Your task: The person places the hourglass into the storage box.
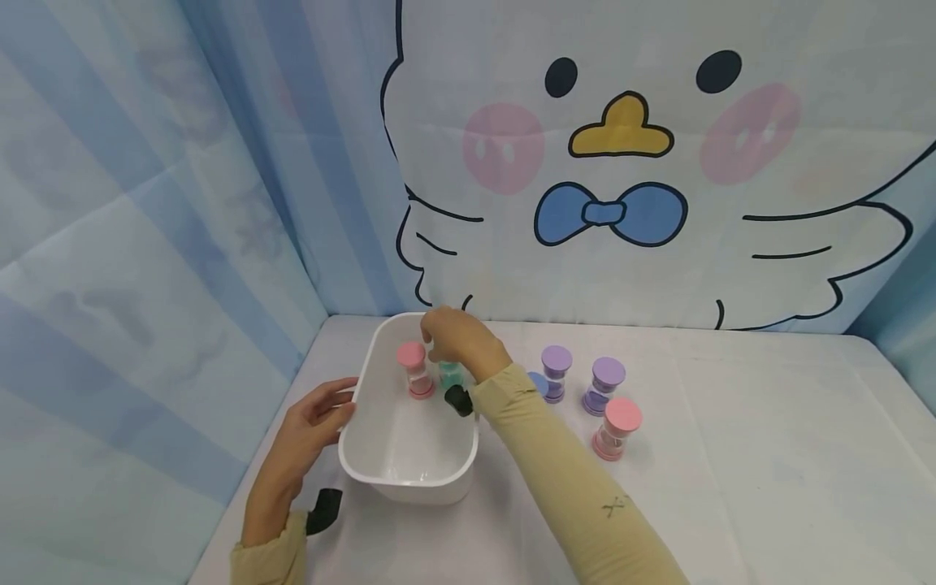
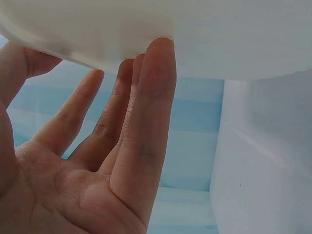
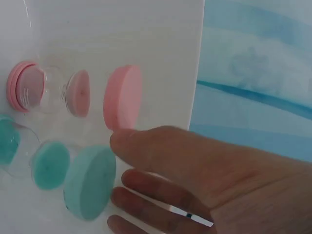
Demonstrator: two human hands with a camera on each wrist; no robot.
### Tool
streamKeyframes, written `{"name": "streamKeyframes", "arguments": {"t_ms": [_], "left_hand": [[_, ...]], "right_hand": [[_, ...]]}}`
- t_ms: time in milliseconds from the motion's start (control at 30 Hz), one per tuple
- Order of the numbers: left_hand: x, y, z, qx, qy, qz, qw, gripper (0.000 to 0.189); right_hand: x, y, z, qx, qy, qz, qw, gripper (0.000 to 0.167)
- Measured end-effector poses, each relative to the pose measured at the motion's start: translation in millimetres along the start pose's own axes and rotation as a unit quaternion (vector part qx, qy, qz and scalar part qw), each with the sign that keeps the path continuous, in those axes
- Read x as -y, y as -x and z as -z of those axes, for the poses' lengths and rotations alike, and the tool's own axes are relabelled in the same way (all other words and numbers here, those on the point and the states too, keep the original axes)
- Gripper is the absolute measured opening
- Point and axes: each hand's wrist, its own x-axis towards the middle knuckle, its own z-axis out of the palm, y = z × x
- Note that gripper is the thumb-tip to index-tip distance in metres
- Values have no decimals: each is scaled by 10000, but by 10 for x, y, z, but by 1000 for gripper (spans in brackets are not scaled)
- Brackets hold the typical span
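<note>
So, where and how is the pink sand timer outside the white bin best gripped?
Probably by its wide top cap, from above and the right: the pink sand timer stands upright, the cap overhangs the glass, and the purple sand timers stand behind and to its left.

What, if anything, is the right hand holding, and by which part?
Nothing, it appears: the right hand is at the top of the green sand timer, its fingers not closed around it.

Cartoon-printed fabric (image 1: pixel 621 280) hangs behind a white table (image 1: pixel 775 463).
</note>
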Motion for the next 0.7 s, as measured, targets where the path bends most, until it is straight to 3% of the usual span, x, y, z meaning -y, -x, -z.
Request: {"name": "streamKeyframes", "arguments": {"t_ms": [300, 700], "left_hand": [[-13, 5, -9, -6, -114, -28, 9999, 49], [-16, 6, -14, -18, -139, -4, 9999, 50]], "right_hand": [[10, 82, 170, -98, -194, 433, 9988, 31], [-74, 273, 246, -669, -390, 978, 9922, 30]]}}
